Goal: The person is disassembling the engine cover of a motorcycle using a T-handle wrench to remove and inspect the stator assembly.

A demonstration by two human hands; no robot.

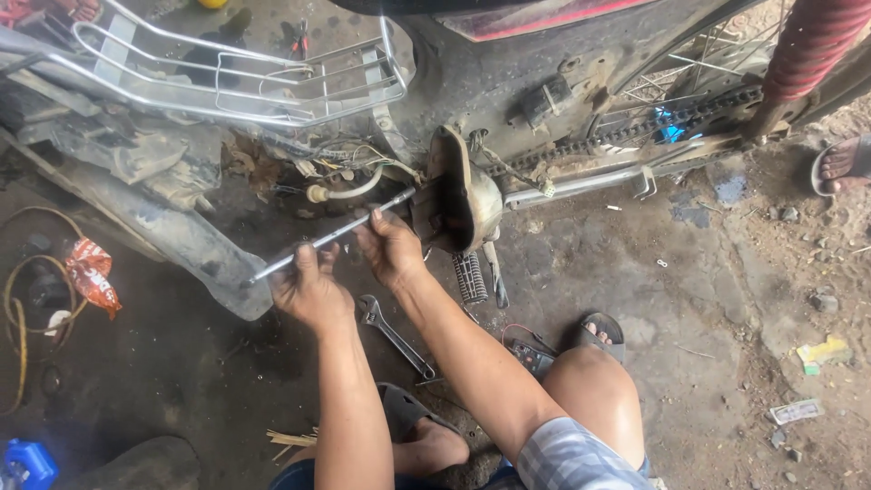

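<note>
Both hands grip one long metal rod (331, 237) that slants from lower left up to the engine case (458, 204) of a motorbike lying on its side. The left hand (311, 290) has its fingers curled shut around the rod near its lower end; the rod's free tip sticks out just past those fingers, over a grey plastic cover (172, 231). The right hand (392, 248) closes its fingers on the rod further up, just short of where it meets the case. Beyond the right fingers, the drive chain (626, 132) runs off toward the rear wheel (703, 59). Below both hands, on the dirt floor, lies an adjustable wrench (394, 334), apart from them. A footpeg (470, 277) hangs just beside the right wrist. Above the rod sits a chrome rack (245, 77).
</note>
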